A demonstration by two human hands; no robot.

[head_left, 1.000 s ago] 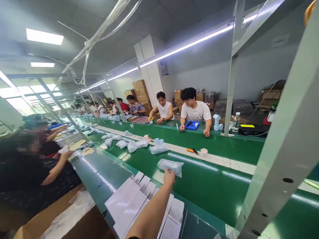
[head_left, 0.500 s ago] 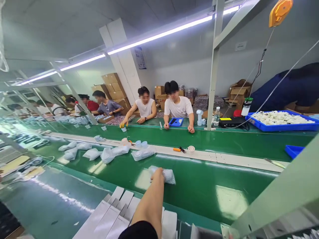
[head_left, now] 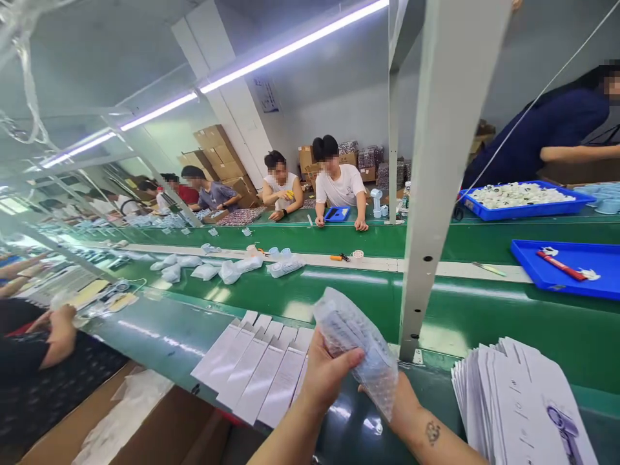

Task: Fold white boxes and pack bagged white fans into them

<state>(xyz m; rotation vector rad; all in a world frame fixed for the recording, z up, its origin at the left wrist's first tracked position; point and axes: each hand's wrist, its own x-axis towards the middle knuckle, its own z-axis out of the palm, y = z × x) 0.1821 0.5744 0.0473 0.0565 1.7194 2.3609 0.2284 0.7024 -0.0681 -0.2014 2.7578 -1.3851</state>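
A bubble-wrap bag (head_left: 356,342) with a light blue item inside is held up at a tilt above the near bench. My left hand (head_left: 329,368) is closed round its left side, thumb across the front. Behind the lower right end is my right hand (head_left: 404,403), closed against the bag, most of its fingers hidden by it. Just left of my hands, several white cartons (head_left: 261,368) lie side by side in an overlapping row. A stack of flat printed cartons (head_left: 518,400) stands to the right of my right hand.
Several wrapped bags (head_left: 237,268) lie on the green conveyor (head_left: 460,303). A metal post (head_left: 426,213) rises just beyond my hands. A blue tray (head_left: 562,284) is at right. Co-workers sit opposite; another person's hand (head_left: 62,320) is at left, near an open cardboard box (head_left: 140,426).
The wrapped bag has been lifted off the conveyor and brought closer to me. Both my hands are now on it, where one reaching arm showed before. The view has swung right.
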